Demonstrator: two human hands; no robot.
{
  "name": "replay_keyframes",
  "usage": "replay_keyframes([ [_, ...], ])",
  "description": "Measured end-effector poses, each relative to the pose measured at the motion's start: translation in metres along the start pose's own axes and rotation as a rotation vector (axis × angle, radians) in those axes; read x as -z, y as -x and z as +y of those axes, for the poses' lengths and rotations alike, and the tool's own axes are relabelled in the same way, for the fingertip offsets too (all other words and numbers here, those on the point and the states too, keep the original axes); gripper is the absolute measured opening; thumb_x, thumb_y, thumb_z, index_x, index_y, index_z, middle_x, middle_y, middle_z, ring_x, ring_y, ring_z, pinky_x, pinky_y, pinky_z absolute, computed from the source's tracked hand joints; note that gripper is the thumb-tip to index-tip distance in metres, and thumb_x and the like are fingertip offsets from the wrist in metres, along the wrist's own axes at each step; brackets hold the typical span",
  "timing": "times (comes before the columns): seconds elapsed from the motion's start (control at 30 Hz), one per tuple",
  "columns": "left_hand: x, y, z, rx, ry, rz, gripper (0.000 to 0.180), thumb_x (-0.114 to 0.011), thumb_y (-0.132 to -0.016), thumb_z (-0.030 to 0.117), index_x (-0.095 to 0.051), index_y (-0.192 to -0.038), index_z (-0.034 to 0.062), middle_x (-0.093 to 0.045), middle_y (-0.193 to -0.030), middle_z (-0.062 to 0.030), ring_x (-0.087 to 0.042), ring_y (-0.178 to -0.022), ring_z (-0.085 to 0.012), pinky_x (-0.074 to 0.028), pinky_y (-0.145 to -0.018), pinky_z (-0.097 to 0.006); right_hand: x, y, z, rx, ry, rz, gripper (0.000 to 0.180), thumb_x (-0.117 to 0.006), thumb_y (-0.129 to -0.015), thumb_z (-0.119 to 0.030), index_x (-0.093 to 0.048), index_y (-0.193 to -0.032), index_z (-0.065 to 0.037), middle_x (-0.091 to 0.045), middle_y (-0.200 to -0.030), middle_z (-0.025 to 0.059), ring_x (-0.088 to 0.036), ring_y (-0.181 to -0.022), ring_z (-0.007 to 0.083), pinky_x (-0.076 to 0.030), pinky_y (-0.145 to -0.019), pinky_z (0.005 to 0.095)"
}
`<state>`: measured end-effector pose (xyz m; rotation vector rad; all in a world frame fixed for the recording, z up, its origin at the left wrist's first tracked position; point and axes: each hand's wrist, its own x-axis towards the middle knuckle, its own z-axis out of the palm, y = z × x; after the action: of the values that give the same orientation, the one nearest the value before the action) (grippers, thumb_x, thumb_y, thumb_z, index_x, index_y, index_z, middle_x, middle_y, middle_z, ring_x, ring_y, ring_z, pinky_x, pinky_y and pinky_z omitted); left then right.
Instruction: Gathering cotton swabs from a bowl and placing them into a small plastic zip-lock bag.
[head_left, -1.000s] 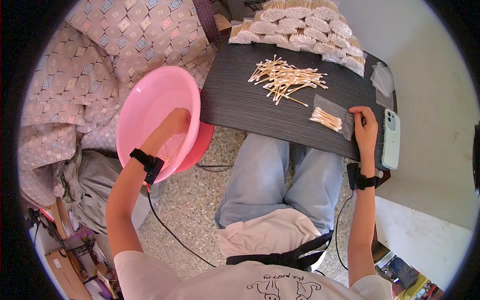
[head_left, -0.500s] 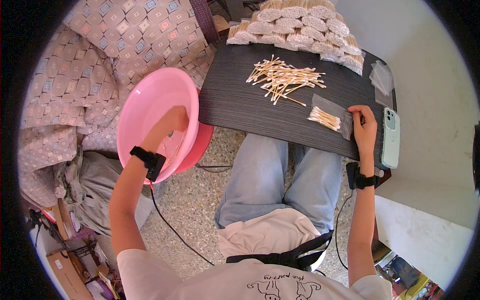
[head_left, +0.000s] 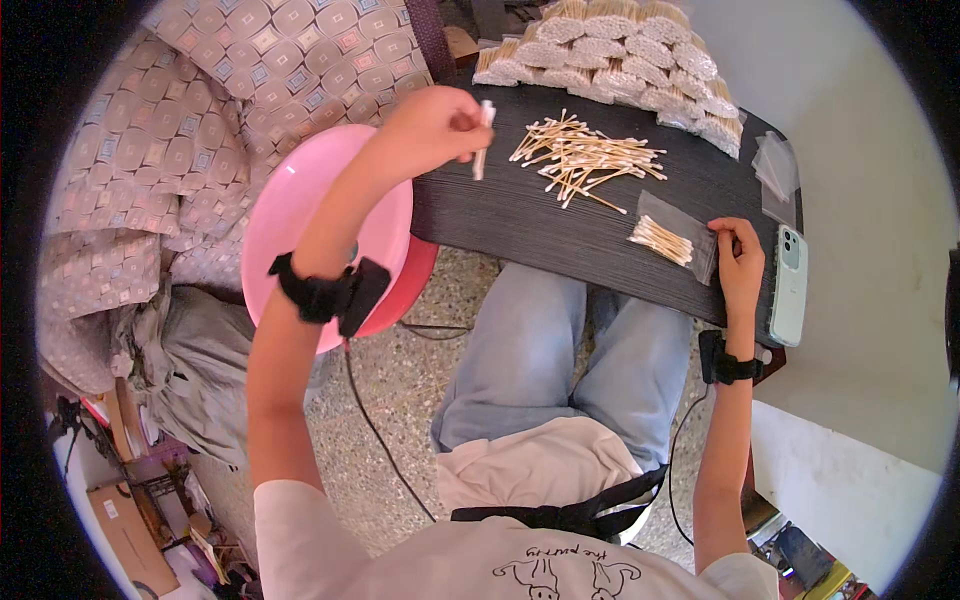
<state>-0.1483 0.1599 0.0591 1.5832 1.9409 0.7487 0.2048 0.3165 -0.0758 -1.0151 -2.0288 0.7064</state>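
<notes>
Several swabs [head_left: 480, 165] stand near-vertical, pinched in the left hand [head_left: 437, 125], left of the loose pile [head_left: 588, 155]; whether the right hand [head_left: 740, 265], frame right, grips is unclear.

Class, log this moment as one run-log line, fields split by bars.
left hand: holds apparent cotton swabs over black table | right hand: at clear bag edge | swab pile: loose on table
</notes>
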Motion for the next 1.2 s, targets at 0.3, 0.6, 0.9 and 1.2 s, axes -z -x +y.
replay_keyframes([
  [0.3, -0.010, -0.004, -0.065, 0.032, -0.095, -0.027, 0.023, -0.055, -0.089, 0.016, -0.060, -0.102, -0.0034, -0.065, -0.092, -0.0111, -0.063, -0.083, -0.0161, -0.049, -0.076, -0.028, -0.005, 0.002, -0.001, -0.009, -0.051, -0.017, 0.010, -0.052, -0.085, -0.002, -0.062, -0.087, -0.003, -0.059, -0.080, 0.0053, -0.051, -0.068, 0.0130, -0.038, -0.059, 0.0246],
  [0.6, 0.058, 0.105, -0.127, 0.161, -0.140, 0.343, 0.022, -0.059, -0.084, 0.011, -0.061, -0.105, 0.0027, -0.064, -0.099, -0.0059, -0.060, -0.093, -0.0134, -0.047, -0.081, -0.028, 0.000, 0.001, -0.001, -0.022, 0.025, -0.010, 0.011, -0.052, -0.085, -0.002, -0.063, -0.088, -0.003, -0.060, -0.081, 0.0044, -0.052, -0.068, 0.0127, -0.038, -0.059, 0.0241],
  [0.9, 0.069, 0.154, -0.210, 0.492, -0.324, 0.088, 0.038, -0.073, -0.071, 0.024, -0.059, -0.100, 0.0024, -0.062, -0.096, -0.0099, -0.060, -0.089, -0.0203, -0.047, -0.078, -0.032, -0.001, 0.001, -0.001, 0.024, 0.024, -0.003, 0.012, -0.051, -0.086, -0.002, -0.062, -0.088, -0.003, -0.060, -0.081, 0.0032, -0.049, -0.065, 0.0114, -0.036, -0.057, 0.0238],
  [1.2, 0.020, 0.184, -0.167, 0.717, -0.767, -0.371, 0.126, -0.084, -0.043, 0.050, -0.020, -0.139, -0.0008, -0.034, -0.131, -0.0339, -0.055, -0.106, -0.0395, -0.045, -0.088, -0.043, -0.003, 0.000, -0.004, 0.023, 0.041, -0.006, 0.011, -0.051, -0.086, -0.003, -0.062, -0.088, -0.003, -0.058, -0.079, 0.0030, -0.047, -0.064, 0.0102, -0.035, -0.057, 0.0236],
])
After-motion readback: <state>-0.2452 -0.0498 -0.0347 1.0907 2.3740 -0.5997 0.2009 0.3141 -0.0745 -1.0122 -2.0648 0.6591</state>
